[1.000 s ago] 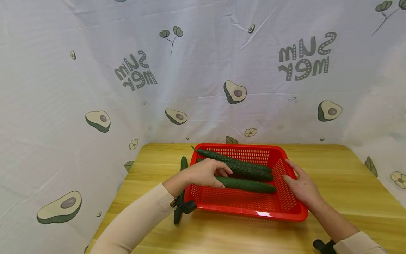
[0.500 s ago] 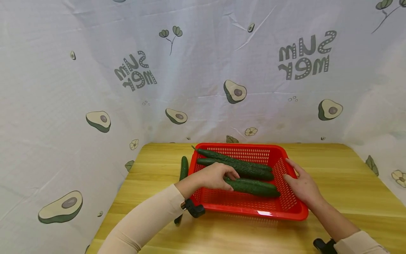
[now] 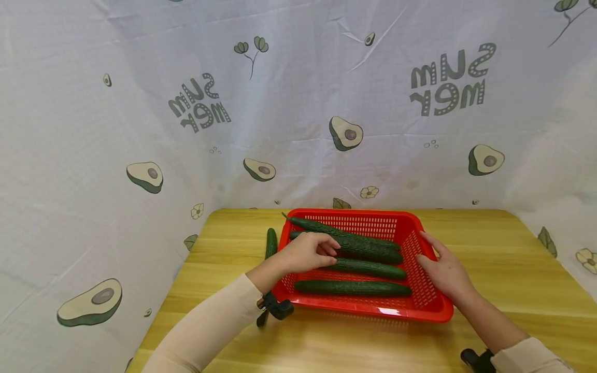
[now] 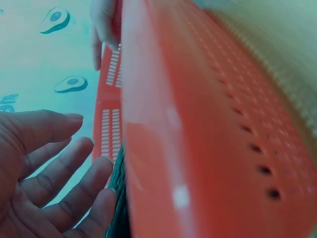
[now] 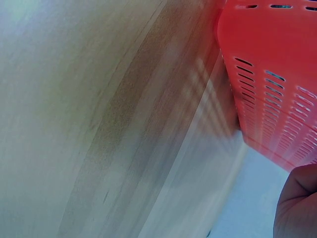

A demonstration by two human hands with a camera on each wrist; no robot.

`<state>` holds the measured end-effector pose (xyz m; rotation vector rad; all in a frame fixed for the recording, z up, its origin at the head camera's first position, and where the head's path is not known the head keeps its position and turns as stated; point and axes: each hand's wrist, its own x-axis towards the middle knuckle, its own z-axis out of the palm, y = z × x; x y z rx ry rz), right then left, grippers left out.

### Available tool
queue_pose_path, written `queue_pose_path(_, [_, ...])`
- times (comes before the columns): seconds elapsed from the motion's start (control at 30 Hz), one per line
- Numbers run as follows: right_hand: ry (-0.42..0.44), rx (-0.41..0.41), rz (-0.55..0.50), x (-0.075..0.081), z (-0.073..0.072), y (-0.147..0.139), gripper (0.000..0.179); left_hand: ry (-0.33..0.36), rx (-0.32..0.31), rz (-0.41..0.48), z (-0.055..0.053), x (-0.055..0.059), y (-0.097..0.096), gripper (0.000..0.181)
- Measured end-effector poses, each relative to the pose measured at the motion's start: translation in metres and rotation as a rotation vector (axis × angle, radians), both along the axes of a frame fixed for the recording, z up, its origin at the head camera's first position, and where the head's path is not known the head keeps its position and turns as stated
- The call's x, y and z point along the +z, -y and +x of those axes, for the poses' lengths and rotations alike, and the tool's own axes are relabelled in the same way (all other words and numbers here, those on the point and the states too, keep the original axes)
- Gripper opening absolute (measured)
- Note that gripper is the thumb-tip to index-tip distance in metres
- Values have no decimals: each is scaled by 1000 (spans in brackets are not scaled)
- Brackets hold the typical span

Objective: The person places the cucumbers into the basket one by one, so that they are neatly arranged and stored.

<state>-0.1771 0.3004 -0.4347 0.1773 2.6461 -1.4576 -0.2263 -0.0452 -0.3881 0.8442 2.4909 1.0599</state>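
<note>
My left hand [image 3: 308, 254] hovers over the left part of a red plastic basket [image 3: 350, 309]. Its fingers are loosely bent with nothing between them, as the left wrist view also shows. Inside the basket several dark green cucumbers lie crosswise: a front cucumber [image 3: 353, 288] along the near wall, another cucumber [image 3: 373, 268] just under my left fingertips, a thick cucumber [image 3: 373, 252] behind it, and one with a thin stem [image 3: 322, 227] at the back. My right hand [image 3: 445, 274] grips the basket's right rim, thumb on the inner side.
Left of the basket a further cucumber [image 3: 271, 243] lies lengthwise on the wooden table [image 3: 494, 259], partly hidden by my left wrist. A white cloth [image 3: 298, 103] printed with avocados hangs behind the table and at its sides.
A cucumber under my left hand has shifted toward the basket's near wall and been let go. The left hand has then drawn back leftward and away. My right hand stays on the rim.
</note>
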Motion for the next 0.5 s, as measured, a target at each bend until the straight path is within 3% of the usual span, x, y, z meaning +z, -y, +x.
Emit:
queue_pose_path(0.23, [-8, 2, 14, 1, -1, 1, 69, -59, 84, 24, 10, 3, 29, 31])
queue_pose_path(0.5, [-7, 4, 9, 2, 1, 1, 69, -148, 231, 161, 21, -2, 71, 36])
